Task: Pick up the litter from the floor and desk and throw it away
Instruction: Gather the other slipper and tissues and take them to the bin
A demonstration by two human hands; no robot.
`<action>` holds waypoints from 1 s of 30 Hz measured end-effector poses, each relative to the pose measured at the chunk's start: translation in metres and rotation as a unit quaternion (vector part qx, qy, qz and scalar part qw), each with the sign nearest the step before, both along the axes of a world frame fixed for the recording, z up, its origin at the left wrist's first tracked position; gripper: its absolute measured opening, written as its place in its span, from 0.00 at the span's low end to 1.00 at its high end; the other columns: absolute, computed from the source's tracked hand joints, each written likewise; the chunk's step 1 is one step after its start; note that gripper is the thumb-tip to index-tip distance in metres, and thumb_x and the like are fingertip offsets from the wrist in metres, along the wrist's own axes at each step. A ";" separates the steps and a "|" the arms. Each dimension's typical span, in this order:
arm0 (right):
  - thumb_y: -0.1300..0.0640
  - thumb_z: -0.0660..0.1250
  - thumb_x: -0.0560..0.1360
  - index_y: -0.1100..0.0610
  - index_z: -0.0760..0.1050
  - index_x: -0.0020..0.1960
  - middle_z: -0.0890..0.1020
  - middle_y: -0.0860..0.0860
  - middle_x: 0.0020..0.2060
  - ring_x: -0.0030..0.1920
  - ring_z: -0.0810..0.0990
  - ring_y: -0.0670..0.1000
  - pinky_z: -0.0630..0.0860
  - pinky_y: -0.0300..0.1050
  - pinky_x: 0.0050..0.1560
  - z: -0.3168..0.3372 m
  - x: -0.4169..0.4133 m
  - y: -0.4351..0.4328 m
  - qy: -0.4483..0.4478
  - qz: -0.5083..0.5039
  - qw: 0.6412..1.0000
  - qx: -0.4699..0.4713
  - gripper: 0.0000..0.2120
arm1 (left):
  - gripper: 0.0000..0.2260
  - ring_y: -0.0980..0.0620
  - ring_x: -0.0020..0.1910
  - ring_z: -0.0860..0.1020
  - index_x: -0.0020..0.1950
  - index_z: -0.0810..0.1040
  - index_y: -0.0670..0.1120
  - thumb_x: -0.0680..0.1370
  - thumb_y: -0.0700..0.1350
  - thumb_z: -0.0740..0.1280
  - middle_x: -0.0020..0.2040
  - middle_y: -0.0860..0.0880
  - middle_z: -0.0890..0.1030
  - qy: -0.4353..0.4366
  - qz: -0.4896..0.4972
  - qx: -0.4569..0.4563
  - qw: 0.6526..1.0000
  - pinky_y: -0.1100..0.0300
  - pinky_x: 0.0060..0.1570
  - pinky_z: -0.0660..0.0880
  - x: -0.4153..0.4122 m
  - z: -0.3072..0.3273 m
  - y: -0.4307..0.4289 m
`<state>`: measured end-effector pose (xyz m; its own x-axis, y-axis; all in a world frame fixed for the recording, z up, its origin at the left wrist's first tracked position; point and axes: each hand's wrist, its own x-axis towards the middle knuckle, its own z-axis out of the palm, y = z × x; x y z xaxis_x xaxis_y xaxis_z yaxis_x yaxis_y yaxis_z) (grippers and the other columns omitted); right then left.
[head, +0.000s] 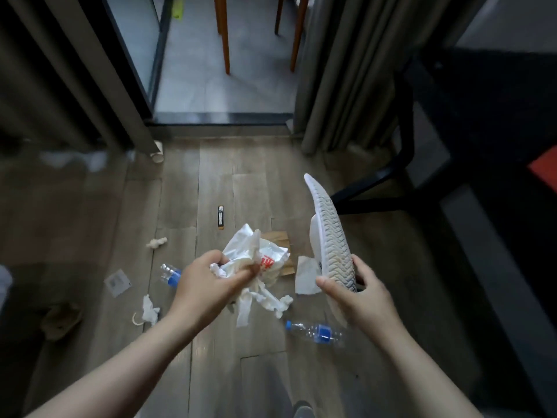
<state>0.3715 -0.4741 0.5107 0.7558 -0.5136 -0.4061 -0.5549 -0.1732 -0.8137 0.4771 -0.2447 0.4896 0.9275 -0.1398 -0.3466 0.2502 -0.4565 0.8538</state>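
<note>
Collection looks partway done: the left hand clenches a wad of tissues and bag, the right hand grips a white shoe beside the wad, while a bottle, a crumpled tissue and a wrapper lie on the floor around the wad.

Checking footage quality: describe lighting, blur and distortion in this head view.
Head view: dim room, brightest on the tiled floor beyond the doorway; wide-angle bending of the curtain; left margin smeared; litter bundle in the left hand and shoe in the right hand fairly sharp.

Wood-plank floor, grey curtains, glass door, dim rm.
</note>
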 end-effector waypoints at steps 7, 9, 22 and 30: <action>0.40 0.77 0.62 0.42 0.64 0.72 0.74 0.41 0.60 0.57 0.76 0.42 0.77 0.47 0.58 0.256 -0.016 -0.019 -0.114 -0.032 0.991 -0.068 0.42 | 0.24 0.61 0.22 0.74 0.31 0.73 0.45 0.61 0.63 0.77 0.26 0.52 0.80 -0.117 -0.063 -0.098 0.986 0.70 0.21 0.66 0.005 0.243 -0.032; 0.40 0.77 0.62 0.41 0.62 0.73 0.73 0.39 0.61 0.59 0.76 0.43 0.77 0.47 0.57 0.325 -0.031 -0.025 -0.151 -0.049 0.983 -0.089 0.43 | 0.23 0.61 0.22 0.74 0.32 0.74 0.45 0.61 0.62 0.77 0.26 0.52 0.80 -0.147 -0.092 -0.127 0.977 0.71 0.21 0.65 0.004 0.309 -0.042; 0.33 0.73 0.55 0.22 0.67 0.53 0.77 0.24 0.48 0.47 0.77 0.29 0.72 0.22 0.37 0.596 -0.224 -0.054 -0.328 -0.171 0.895 -0.249 0.28 | 0.23 0.61 0.27 0.78 0.40 0.76 0.53 0.57 0.67 0.75 0.34 0.56 0.81 -0.309 -0.288 -0.244 0.873 0.70 0.24 0.70 -0.106 0.585 -0.155; 0.35 0.72 0.53 0.22 0.68 0.47 0.78 0.27 0.46 0.46 0.78 0.30 0.75 0.29 0.37 0.641 -0.364 -0.073 -0.308 -0.309 0.835 -0.336 0.24 | 0.21 0.56 0.29 0.79 0.43 0.75 0.57 0.59 0.66 0.74 0.36 0.59 0.81 -0.335 -0.412 -0.275 0.802 0.65 0.26 0.75 -0.223 0.626 -0.248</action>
<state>0.0075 -0.5467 1.1520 0.2220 -0.8382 0.4981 -0.2191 -0.5407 -0.8122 0.2538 -0.4929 1.1158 0.3937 -0.7619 0.5143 -0.5411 0.2602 0.7997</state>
